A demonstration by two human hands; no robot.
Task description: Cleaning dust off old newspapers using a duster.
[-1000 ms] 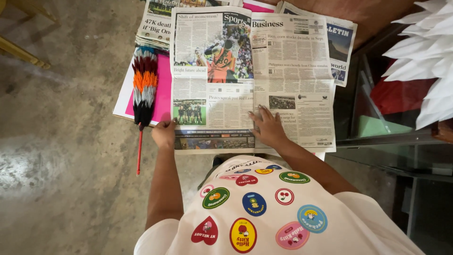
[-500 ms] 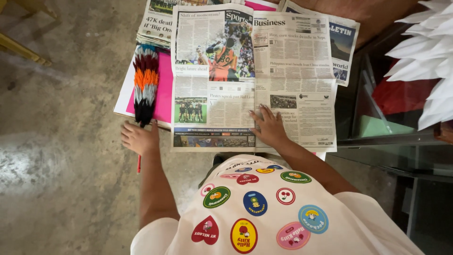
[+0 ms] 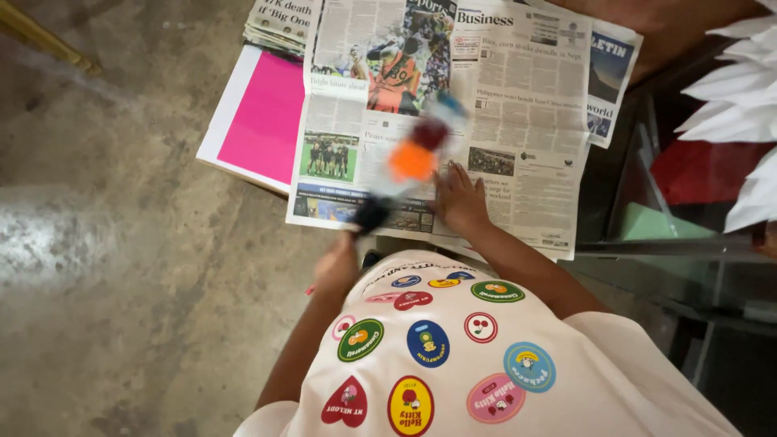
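My left hand (image 3: 336,267) is closed on the thin red handle of a multi-coloured feather duster (image 3: 413,158). The duster is blurred in motion above the spread newspaper (image 3: 518,97), its black, orange and dark red bands pointing up and to the right. My right hand (image 3: 460,198) lies flat on the newspaper's lower middle, fingers spread, just right of the duster. The newspaper covers a low surface in front of me. My white shirt with several round and heart-shaped patches (image 3: 453,356) fills the bottom of the view.
A bright pink sheet on white board (image 3: 263,113) lies under the newspaper's left side. Folded newspapers (image 3: 279,24) are stacked at the top left. White paper spikes (image 3: 740,89), a red object (image 3: 696,170) and a green one (image 3: 655,222) sit at the right. Concrete floor (image 3: 121,243) is at the left.
My left hand left the newspaper's edge, took the duster's handle off the pink sheet and swung the duster right over the newspaper. My right hand stayed pressed on the paper.
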